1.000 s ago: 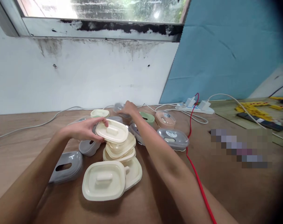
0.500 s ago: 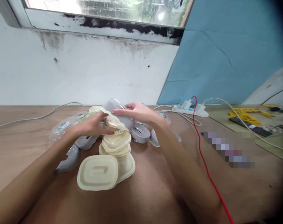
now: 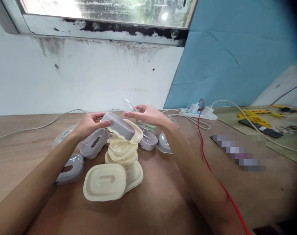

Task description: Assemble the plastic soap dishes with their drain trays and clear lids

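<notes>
My left hand grips one end of a grey oval plastic case, tilted above a pile of cream lids. Thumb and fingers of my right hand pinch a clear plastic cover, partly hidden behind the hand. Below the grey case lies a stack of cream oval lids. A cream lid with a raised bar lies nearest me, overlapping another. Grey slotted cases rest left of the stack, and another grey case sits right of it.
A grey slotted case lies beside my left forearm, and a clear cover with a label sits behind it. At the right, a red cable runs from a white power strip. Yellow parts lie farther right.
My left hand has moved off the cream lid and now holds the grey case. My right hand now has a clear cover, raised slightly behind the case.
</notes>
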Available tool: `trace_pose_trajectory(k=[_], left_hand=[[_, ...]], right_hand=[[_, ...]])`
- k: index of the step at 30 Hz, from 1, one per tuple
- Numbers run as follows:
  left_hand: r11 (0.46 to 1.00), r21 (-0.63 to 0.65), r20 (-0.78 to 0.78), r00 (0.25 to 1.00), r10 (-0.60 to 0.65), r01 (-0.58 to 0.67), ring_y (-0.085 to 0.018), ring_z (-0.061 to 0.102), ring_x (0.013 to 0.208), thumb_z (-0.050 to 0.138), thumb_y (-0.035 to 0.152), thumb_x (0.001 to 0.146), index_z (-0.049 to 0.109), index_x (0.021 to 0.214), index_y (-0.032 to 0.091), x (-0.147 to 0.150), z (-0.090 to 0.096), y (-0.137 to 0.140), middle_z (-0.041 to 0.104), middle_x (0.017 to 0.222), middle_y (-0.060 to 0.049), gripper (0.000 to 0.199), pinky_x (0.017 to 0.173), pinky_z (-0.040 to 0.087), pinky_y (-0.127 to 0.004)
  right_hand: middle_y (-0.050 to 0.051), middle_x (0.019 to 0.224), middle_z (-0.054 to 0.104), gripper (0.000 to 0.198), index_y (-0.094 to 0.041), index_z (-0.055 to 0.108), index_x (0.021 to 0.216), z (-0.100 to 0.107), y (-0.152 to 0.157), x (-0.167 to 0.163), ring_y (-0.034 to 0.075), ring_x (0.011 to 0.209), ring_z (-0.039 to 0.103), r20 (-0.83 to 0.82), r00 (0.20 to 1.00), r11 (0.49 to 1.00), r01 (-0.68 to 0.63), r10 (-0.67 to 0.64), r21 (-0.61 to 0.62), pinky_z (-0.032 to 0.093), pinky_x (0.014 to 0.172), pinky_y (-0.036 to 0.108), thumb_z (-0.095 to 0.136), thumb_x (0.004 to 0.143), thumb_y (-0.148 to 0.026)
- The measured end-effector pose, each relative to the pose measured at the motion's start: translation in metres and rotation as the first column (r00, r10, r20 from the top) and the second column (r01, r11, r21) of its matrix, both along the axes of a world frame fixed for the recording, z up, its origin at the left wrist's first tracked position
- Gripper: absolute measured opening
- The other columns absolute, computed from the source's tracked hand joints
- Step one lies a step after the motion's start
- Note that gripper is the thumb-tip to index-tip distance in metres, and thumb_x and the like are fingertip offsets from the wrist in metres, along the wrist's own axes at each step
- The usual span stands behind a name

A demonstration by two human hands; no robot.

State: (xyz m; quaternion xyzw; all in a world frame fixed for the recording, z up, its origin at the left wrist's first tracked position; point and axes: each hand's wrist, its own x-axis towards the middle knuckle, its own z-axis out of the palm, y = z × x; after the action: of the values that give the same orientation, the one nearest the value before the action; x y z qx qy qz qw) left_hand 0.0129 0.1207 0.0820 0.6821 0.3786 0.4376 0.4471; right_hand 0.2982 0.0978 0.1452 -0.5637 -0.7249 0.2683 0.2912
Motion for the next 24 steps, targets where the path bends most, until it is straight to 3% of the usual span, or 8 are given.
trace_pose_trajectory(k=[3, 7, 10, 14, 16, 20, 24], left_hand=[[1.0, -0.016, -0.001, 1.0, 0.019, -0.019, -0.036, 0.078, 0.108, 0.095, 0.052, 0.071, 0.085, 0.117, 0.023, -0.003, -0.001, 0.003, 0.084, 0.11, -0.008, 0.056, 0.088, 0.065, -0.041], [0.995, -0.048, 0.098, 0.991, 0.088, -0.083, -0.031, 0.078, 0.11, 0.101, 0.045, 0.065, 0.077, 0.133, 0.022, 0.002, 0.003, 0.001, 0.081, 0.123, -0.01, 0.077, 0.09, 0.065, -0.037], [0.991, -0.053, 0.135, 0.983, 0.127, -0.12, -0.03, 0.079, 0.107, 0.102, 0.046, 0.062, 0.077, 0.131, 0.018, 0.007, 0.006, -0.002, 0.08, 0.127, -0.013, 0.079, 0.086, 0.066, -0.036], [0.991, -0.054, 0.141, 0.981, 0.132, -0.125, -0.032, 0.079, 0.106, 0.101, 0.051, 0.063, 0.079, 0.129, 0.019, 0.013, 0.006, -0.006, 0.08, 0.127, -0.013, 0.077, 0.08, 0.067, -0.036], [0.992, -0.053, 0.163, 0.979, 0.126, -0.119, -0.031, 0.079, 0.107, 0.101, 0.053, 0.064, 0.078, 0.13, 0.02, 0.017, 0.006, -0.007, 0.079, 0.129, -0.012, 0.077, 0.081, 0.067, -0.035], [0.993, -0.024, 0.147, 0.982, 0.12, -0.118, -0.033, 0.079, 0.106, 0.102, 0.053, 0.061, 0.075, 0.135, 0.018, 0.019, 0.006, -0.008, 0.079, 0.129, -0.014, 0.086, 0.081, 0.067, -0.036], [0.993, -0.008, 0.114, 0.986, 0.118, -0.118, -0.034, 0.078, 0.11, 0.104, 0.044, 0.056, 0.071, 0.137, 0.016, 0.013, 0.008, -0.006, 0.075, 0.135, -0.017, 0.091, 0.082, 0.067, -0.037]], right_hand=[[0.01, 0.092, 0.074, 0.071, -0.02, 0.074, 0.101, -0.011, 0.013, 0.008, 0.03, 0.09, 0.071, 0.166, 0.982, 0.995, 0.096, -0.092, -0.014, 0.054, 0.073, 0.036, 0.081, 0.072, -0.085], [0.015, 0.122, 0.078, 0.074, -0.02, 0.075, 0.12, -0.021, 0.023, 0.011, 0.039, 0.113, 0.073, 0.285, 0.956, 0.982, -0.016, 0.071, -0.188, 0.059, 0.092, 0.046, 0.081, 0.076, -0.079], [0.017, 0.157, 0.061, 0.093, -0.02, 0.061, 0.151, -0.018, 0.021, 0.013, 0.043, 0.142, 0.059, 0.266, 0.949, 0.972, -0.114, 0.168, -0.207, 0.051, 0.115, 0.053, 0.086, 0.077, -0.069], [0.005, 0.178, 0.033, 0.116, -0.031, 0.04, 0.169, -0.011, 0.014, 0.014, 0.036, 0.164, 0.033, 0.162, 0.934, 0.942, -0.294, 0.319, -0.16, 0.03, 0.135, 0.051, 0.094, 0.071, -0.061], [0.005, 0.178, 0.034, 0.116, -0.031, 0.041, 0.168, -0.012, 0.012, 0.008, 0.036, 0.164, 0.032, 0.047, 0.92, 0.915, -0.379, 0.388, -0.138, 0.03, 0.135, 0.053, 0.094, 0.07, -0.063], [0.01, 0.15, 0.069, 0.094, -0.028, 0.058, 0.156, -0.026, 0.017, -0.009, 0.034, 0.144, 0.06, -0.218, 0.851, 0.867, -0.497, 0.477, -0.045, 0.05, 0.122, 0.052, 0.096, 0.073, -0.051], [0.009, 0.129, 0.08, 0.076, -0.023, 0.073, 0.138, -0.035, 0.027, -0.013, 0.028, 0.123, 0.073, -0.361, 0.837, 0.901, -0.434, 0.411, 0.021, 0.058, 0.11, 0.043, 0.099, 0.069, -0.043]])
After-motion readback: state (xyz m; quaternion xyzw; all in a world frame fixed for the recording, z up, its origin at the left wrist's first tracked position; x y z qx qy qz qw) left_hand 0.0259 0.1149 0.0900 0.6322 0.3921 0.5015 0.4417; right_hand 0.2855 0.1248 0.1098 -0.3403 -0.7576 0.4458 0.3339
